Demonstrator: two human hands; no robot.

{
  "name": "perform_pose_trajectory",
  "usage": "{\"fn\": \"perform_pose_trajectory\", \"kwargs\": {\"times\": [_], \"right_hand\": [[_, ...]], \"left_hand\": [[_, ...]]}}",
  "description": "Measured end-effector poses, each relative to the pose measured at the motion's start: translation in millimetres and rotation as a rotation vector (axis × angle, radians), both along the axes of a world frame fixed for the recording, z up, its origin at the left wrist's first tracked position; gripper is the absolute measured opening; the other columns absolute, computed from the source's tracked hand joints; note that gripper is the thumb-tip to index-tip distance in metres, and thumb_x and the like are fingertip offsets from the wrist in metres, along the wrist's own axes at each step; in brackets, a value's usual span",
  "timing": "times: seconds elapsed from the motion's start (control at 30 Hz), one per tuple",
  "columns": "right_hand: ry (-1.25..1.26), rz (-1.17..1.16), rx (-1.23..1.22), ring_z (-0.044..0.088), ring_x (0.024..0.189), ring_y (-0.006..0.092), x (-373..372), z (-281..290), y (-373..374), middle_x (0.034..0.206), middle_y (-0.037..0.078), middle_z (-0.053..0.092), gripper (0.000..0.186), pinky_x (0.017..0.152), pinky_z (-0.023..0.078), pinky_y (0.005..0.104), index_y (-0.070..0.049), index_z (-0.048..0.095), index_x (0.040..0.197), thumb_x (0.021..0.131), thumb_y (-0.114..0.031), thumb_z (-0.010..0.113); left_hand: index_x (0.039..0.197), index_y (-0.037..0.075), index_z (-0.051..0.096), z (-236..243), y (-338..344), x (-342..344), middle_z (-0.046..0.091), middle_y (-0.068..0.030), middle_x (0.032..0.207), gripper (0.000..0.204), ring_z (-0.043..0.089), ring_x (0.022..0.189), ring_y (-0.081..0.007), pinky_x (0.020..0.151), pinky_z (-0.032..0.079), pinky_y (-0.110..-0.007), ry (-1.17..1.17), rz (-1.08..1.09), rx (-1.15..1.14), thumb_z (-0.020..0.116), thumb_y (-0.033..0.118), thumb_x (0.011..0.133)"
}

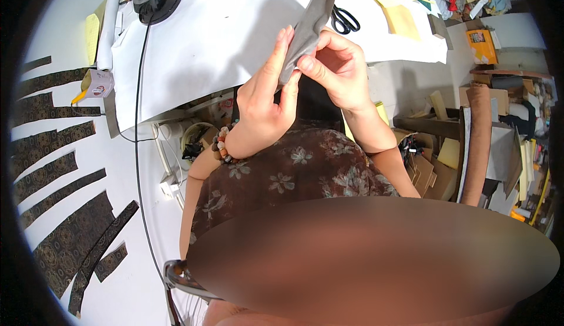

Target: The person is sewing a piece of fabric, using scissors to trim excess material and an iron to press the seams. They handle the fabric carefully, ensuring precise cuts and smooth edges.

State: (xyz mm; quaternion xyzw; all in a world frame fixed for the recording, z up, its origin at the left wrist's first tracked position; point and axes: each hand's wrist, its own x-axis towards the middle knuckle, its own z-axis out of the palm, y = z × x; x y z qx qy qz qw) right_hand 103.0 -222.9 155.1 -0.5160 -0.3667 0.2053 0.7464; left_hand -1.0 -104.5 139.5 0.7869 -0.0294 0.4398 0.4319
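Both hands hold a grey, folded, flat piece up over the near edge of a white sheet-covered table. My left hand has its long fingers straight along the piece's left face, pressed against it, with a beaded bracelet on the wrist. My right hand grips the piece's right side between thumb and curled fingers, the thumb near its lower part. Black-handled scissors lie just behind the piece, partly hidden by it.
A black device with a trailing cable sits at back left. Dark patterned strips lie on the white surface at left, near a small pouch. Yellow sheets are at back right. Cardboard boxes and a brown roll stand at right.
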Motion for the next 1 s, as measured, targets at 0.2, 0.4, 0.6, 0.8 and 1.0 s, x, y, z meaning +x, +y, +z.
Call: {"fn": "perform_pose_trajectory", "kwargs": {"times": [0.2,0.4,0.6,0.8,1.0], "right_hand": [[0.024,0.013,-0.006,0.049,0.083,0.0063,-2,1,-1,0.089,-0.002,0.047,0.017,0.073,0.041,0.0218,-0.002,0.061,0.087,0.096,-0.008,0.075],[0.118,0.085,-0.014,0.046,0.083,0.0048,1,1,-6,0.093,-0.003,0.045,0.015,0.073,0.040,0.0210,-0.002,0.060,0.090,0.098,-0.008,0.072],[0.134,0.116,0.048,0.057,0.085,0.0067,13,-16,-9,0.097,-0.001,0.057,0.011,0.076,0.046,0.0218,-0.001,0.065,0.098,0.097,-0.009,0.073],[0.340,0.109,0.119,0.063,0.087,0.0095,10,-17,0,0.098,0.001,0.066,0.022,0.079,0.051,0.0238,-0.001,0.065,0.108,0.094,-0.013,0.078],[0.115,0.084,-0.062,0.053,0.081,0.0049,2,-1,2,0.084,-0.005,0.052,0.020,0.074,0.045,0.0221,-0.005,0.063,0.084,0.091,-0.010,0.081]], "left_hand": [[0.147,-0.012,0.045,-1,1,-1,0.062,-0.0280,0.138,0.059,0.068,0.120,-0.0366,0.096,0.057,-0.036,0.009,-0.053,-0.043,0.064,-0.009,0.091],[0.151,-0.012,0.038,-2,1,-4,0.059,-0.0307,0.139,0.063,0.066,0.123,-0.0363,0.098,0.056,-0.036,0.019,-0.113,-0.106,0.063,-0.008,0.093],[0.152,-0.013,0.033,-5,1,-1,0.058,-0.0332,0.140,0.064,0.066,0.123,-0.0363,0.097,0.056,-0.035,-0.002,-0.127,-0.138,0.061,-0.006,0.095],[0.155,-0.010,0.023,-11,3,-3,0.046,-0.0356,0.150,0.062,0.054,0.136,-0.0331,0.110,0.045,-0.035,0.006,-0.210,-0.203,0.054,-0.006,0.101],[0.148,-0.009,0.035,-15,4,-1,0.055,-0.0304,0.145,0.059,0.060,0.132,-0.0360,0.104,0.053,-0.036,-0.013,-0.161,-0.206,0.063,-0.006,0.096]]}}
